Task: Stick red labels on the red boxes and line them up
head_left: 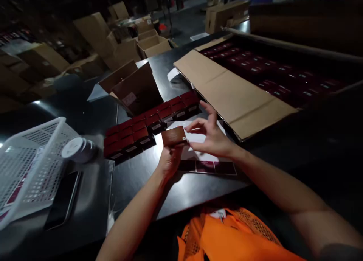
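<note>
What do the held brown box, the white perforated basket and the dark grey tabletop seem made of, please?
Small brown rectangular box in the left hand: probably smooth card, given flat faces and straight edges. White perforated basket: likely moulded plastic, fairly smooth, from its regular grid of holes. Dark grey tabletop: perhaps satin metal, judging by blurred bright reflections, though laminate is possible.

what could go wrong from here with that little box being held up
The small box seems to be supported by the left hand alone, so it might slip. The rows of dark red boxes stand close by; a sideways bump could push them askew. The right hand is near the carton flap and might brush it.
</note>
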`<state>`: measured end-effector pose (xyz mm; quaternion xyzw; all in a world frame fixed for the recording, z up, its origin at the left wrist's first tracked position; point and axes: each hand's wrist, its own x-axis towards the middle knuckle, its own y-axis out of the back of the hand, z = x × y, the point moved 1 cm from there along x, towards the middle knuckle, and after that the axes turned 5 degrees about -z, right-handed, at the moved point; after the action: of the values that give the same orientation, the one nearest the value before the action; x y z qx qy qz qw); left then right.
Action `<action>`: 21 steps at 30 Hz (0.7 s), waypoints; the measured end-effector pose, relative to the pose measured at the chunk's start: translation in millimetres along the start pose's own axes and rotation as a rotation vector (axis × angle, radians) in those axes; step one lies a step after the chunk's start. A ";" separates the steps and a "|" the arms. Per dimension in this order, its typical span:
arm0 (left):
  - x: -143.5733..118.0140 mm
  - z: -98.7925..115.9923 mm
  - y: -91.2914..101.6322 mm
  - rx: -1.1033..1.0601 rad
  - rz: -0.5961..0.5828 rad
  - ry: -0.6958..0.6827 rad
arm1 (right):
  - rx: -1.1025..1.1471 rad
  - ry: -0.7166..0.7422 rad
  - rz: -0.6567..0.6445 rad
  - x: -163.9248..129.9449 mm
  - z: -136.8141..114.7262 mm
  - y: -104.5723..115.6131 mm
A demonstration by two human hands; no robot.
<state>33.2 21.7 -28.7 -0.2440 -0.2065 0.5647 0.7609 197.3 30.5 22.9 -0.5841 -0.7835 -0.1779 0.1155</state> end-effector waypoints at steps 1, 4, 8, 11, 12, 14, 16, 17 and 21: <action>1.6 -0.4 1.7 0.007 0.014 -0.013 | 0.034 0.000 0.007 2.6 1.7 1.6; 4.1 -2.8 4.6 -0.003 0.044 -0.014 | 0.045 -0.006 -0.021 1.3 12.9 4.6; 1.3 -6.5 4.3 0.037 0.015 0.091 | 0.067 -0.037 -0.057 -9.6 27.4 2.3; -1.8 -7.0 7.4 0.228 -0.047 0.099 | 0.089 -0.041 -0.037 -14.8 23.9 3.5; -2.4 -5.8 9.6 0.331 -0.059 0.033 | 0.063 -0.015 -0.012 -15.8 20.4 5.5; -3.5 -1.4 13.9 0.568 -0.078 -0.155 | -0.060 0.066 0.033 -17.2 13.4 10.9; -5.2 3.4 16.7 0.771 -0.116 -0.289 | -0.198 0.175 -0.009 -18.7 10.0 15.1; -6.3 5.5 17.3 0.850 -0.136 -0.309 | -0.240 0.231 -0.064 -19.6 10.0 16.3; -10.8 11.1 14.6 1.010 -0.137 -0.227 | -0.266 0.301 -0.185 -21.4 12.1 20.2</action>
<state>12.6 16.4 -29.2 0.2303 -0.0049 0.5656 0.7918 223.2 22.0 6.5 -0.4867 -0.7772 -0.3748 0.1363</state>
